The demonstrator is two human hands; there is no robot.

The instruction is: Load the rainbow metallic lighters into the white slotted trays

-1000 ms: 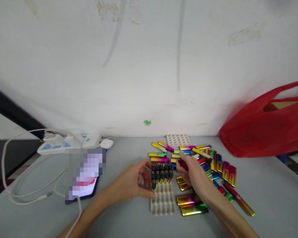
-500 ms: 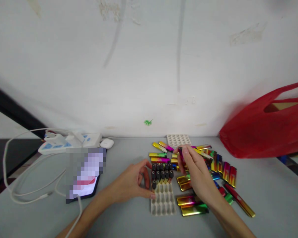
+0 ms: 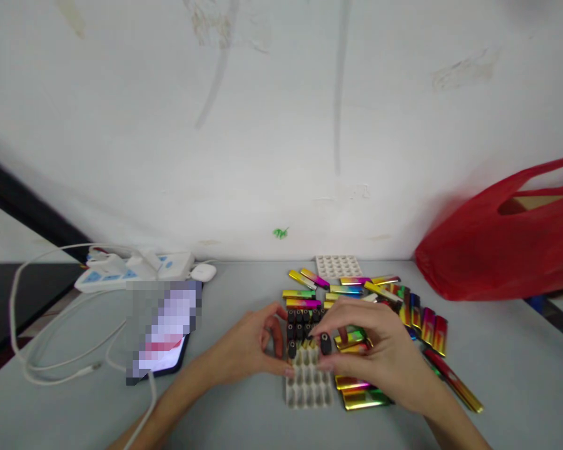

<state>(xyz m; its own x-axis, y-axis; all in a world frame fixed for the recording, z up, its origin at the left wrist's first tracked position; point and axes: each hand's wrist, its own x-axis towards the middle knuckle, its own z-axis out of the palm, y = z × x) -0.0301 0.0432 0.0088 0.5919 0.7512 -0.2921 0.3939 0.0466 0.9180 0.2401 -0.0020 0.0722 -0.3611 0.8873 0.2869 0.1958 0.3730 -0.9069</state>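
Lighter pinched upright over the tray

The lighter (image 3: 326, 343) stands on end, long axis vertical and black cap up, pinched by the right hand (image 3: 380, 362) fingers at the tray (image 3: 309, 392)'s right side, just beside the filled far rows. The near rows are open. The left hand (image 3: 248, 347) curls loosely against the tray's left edge, gripping nothing. Loose lighters (image 3: 422, 322) crowd the right; the bench (image 3: 234, 419) lies bare in front.

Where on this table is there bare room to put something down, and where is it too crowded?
Bare table lies between the phone and the left hand, and at the front right, between the loose lighters and the red bag. Crowded: from the tray rightward, where the right hand holds a lighter.
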